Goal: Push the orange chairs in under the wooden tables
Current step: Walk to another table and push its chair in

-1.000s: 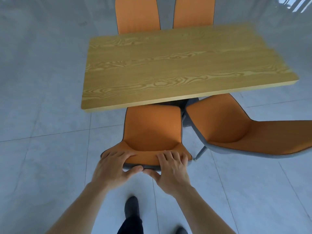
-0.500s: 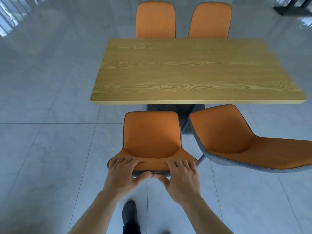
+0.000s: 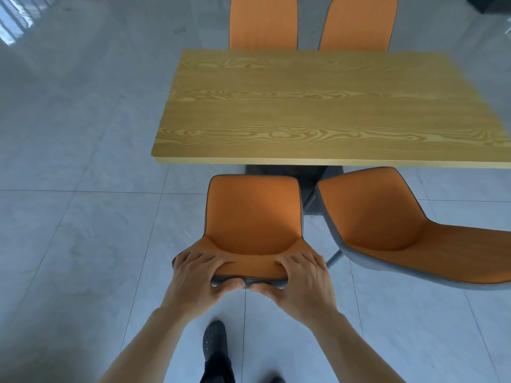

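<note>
An orange chair (image 3: 253, 214) with a grey shell stands right in front of me, its seat facing the wooden table (image 3: 318, 106). The seat's front edge sits a little short of the table's near edge. My left hand (image 3: 203, 275) and my right hand (image 3: 300, 280) both grip the top of its backrest, fingers over the orange side, thumbs on the grey back. A second orange chair (image 3: 392, 225) stands to the right, turned at an angle and pulled out from the table.
Two more orange chairs (image 3: 264, 22) (image 3: 358, 22) stand tucked in at the table's far side. The table's dark base (image 3: 293, 172) shows under its near edge. Grey tiled floor (image 3: 83, 217) lies all around. My dark shoe (image 3: 214, 341) is below the hands.
The chair in my hands has slid back from the table: its seat, tucked under the near edge before, now stands just outside it. Both hands kept their grip on the backrest.
</note>
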Demonstrator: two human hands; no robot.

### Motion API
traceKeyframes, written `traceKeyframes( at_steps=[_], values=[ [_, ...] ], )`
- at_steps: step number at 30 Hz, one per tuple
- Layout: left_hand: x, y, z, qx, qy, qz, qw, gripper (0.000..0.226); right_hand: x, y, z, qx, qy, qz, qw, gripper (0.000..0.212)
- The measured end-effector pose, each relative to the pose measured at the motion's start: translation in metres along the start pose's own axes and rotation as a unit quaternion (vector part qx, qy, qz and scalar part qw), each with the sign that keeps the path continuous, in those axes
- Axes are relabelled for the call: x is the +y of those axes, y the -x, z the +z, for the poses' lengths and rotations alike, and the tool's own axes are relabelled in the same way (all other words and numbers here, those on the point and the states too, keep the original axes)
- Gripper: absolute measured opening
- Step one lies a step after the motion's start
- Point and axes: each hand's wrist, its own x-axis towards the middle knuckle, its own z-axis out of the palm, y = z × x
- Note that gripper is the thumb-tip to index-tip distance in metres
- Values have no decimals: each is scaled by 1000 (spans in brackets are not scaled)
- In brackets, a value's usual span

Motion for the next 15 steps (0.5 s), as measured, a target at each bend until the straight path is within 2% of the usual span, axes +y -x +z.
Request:
traceKeyframes(
  at_steps=[2,8,15],
  values=[
    [-1,-1,-1,1,3,-1,1000,58,10,-4,0,-38,-10,-1,999,97],
    [0,-1,-1,-2,-2,4,1000,64,9,-4,1,-67,15,-3,998,94],
    [7,8,8,35,12,8,999,54,9,4,-4,-87,33,13,996,103]
  ],
)
